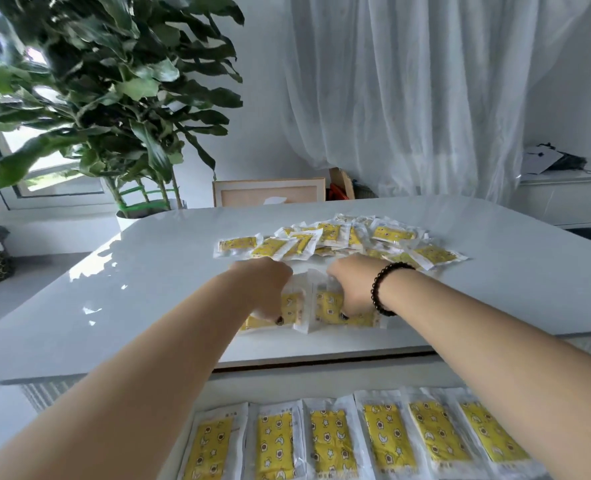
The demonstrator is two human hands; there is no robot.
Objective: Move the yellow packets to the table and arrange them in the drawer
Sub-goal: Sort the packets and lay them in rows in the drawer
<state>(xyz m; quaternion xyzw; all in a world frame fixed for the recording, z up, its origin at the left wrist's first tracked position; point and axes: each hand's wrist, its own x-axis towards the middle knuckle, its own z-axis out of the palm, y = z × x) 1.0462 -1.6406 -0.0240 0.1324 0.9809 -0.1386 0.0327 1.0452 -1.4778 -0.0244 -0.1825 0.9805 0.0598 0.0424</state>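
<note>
Yellow packets, flat rectangles of printed yellow cloth sealed in clear crinkly plastic sleeves, lie in three places. Nearest the hands is a small bunch of them [325,308] standing up from the tabletop. The left hand [264,289] grips the bunch from the left, its fingers curled round the sleeves, a dark-painted thumbnail showing at the lower edge. The right hand [351,285] grips the same bunch from the right in like fashion, fingers curled over the plastic; a bracelet of round black beads [384,289] circles its wrist. Both forearms are bare.

Beyond the hands, a loose scattered heap of packets [349,239] sprawls on the smooth, glossy white tabletop [141,289] with rounded corners, the sleeves overlapping at all angles. Below the tabletop's near edge, the open white drawer [280,384] holds a neat row of packets [339,441] laid side by side, long edges touching or slightly overlapping, their yellow print showing stars, moons and small flowers.

Farther off stand a tall plant with broad, glossy dark-green leaves [114,84] in a white pot, a sheer white pleated curtain [425,91], a pale wooden frame [269,192] and a low white cabinet [564,199].
</note>
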